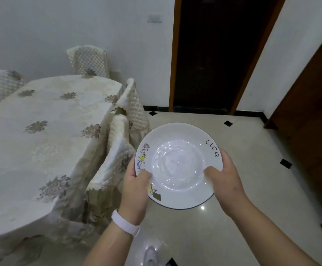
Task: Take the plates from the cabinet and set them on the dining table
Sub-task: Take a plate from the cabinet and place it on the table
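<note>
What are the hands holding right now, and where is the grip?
A white plate, held at its rim: left hand on the left edge by the cartoon drawings, right hand on the right edge, thumbs on top.

Chair [88, 60] (quilted cover), dark doorway [214, 54], tiled floor [242, 150]

Both arms extended, left hand [135, 191] and right hand [227, 181] grip the plate [177, 166], fingers apparently curled underneath.

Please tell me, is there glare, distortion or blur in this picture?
Head view: lamp reflections glare in the well of the plate and make one bright spot on the floor; the wide lens tilts the door frame outward; the lettering on the rim is sharp, the lower edge of the picture softer.
</note>
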A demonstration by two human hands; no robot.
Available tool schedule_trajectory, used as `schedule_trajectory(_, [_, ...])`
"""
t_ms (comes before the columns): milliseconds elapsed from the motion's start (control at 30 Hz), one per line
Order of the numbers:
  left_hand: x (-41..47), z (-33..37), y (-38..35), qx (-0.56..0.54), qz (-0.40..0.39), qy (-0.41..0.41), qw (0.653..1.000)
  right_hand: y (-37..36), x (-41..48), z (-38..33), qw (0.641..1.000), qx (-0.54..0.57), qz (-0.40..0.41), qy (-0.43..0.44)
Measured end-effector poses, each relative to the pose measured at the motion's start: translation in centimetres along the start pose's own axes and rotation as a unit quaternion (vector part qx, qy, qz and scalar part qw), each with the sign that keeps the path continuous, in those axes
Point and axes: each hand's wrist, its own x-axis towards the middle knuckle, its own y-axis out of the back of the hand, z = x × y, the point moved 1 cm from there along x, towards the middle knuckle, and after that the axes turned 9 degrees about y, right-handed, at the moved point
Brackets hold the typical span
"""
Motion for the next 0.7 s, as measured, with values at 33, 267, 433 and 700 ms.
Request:
schedule_trajectory(33, [1.6,0.7,0.4,0.001,-0.004,0.001,1.000,-1.0,1.4,-0.2,1.000,-0.004,-0.002,0.000])
schedule_trajectory(267, [10.9,5.0,2.4,0.003,-0.031,-0.013,0.999,-6.3,8.8,-0.9,1.000,-0.022,0.019,0.009])
schedule_trajectory(433, [15.5,5.2,2.6,-0.006,-0.033,-0.012,0.999,-7.6,13.1,-0.3,1.000,-0.018,0.019,0.007])
schedule_trajectory(700, [23.9,3.3,-1.6,0.024,-0.010,0.005,1.000,-5.5,21.6,3.1,1.000,0.001,0.027,-0.008])
